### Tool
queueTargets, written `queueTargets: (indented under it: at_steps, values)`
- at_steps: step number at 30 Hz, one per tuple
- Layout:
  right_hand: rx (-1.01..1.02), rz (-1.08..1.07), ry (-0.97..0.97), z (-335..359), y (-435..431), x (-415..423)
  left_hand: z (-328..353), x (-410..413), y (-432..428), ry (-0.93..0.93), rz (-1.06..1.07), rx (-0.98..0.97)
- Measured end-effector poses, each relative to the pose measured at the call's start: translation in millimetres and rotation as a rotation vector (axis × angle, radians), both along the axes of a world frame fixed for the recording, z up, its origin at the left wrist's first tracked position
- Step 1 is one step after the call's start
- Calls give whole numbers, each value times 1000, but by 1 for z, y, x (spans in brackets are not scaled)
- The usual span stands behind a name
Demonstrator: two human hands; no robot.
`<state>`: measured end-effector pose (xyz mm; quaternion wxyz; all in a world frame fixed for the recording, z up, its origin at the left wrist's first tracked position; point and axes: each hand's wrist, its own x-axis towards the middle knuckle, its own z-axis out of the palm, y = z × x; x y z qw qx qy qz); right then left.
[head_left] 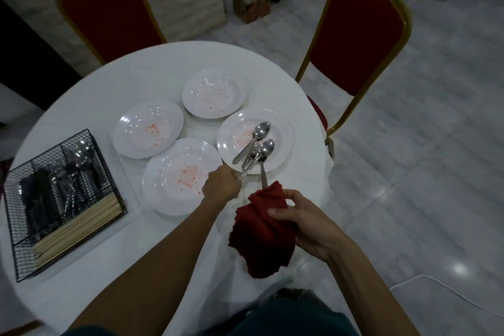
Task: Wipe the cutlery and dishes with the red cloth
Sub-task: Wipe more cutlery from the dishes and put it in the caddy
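Round white table [90, 101] fills mid-frame, with pale floor [436, 144] open at right. Four stained plates sit close together. The rightmost plate [285, 131] is near the table's right edge, with a red chair [354, 43] just beyond. A wire basket [62, 199] sits lower left, near the rim. The left hand [222, 185], arm extended, grips spoons [253, 157] by their handles at that plate's near rim; how many is unclear. The right hand [305, 224], fingers curled, holds the red cloth [261, 234] bunched round another spoon [266, 148], its bowl over the plate.
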<state>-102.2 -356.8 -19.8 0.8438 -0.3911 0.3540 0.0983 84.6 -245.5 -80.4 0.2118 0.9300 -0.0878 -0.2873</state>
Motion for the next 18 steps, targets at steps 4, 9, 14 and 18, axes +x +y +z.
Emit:
queueTargets:
  at_steps: [4, 9, 14, 18]
  values:
    - [24, -140, 38, -2, 2, 5, 13, -2, 8, 244, 192, -168]
    - [66, -440, 70, -1, -2, 26, 62, -24, 30, 438, 305, -522]
    - [-2, -411, 39, 8, 7, 55, 94, -68, 33, 437, 243, -592]
    - [126, -182, -69, 28, 29, 70, 95, -88, 38, 358, 208, -530]
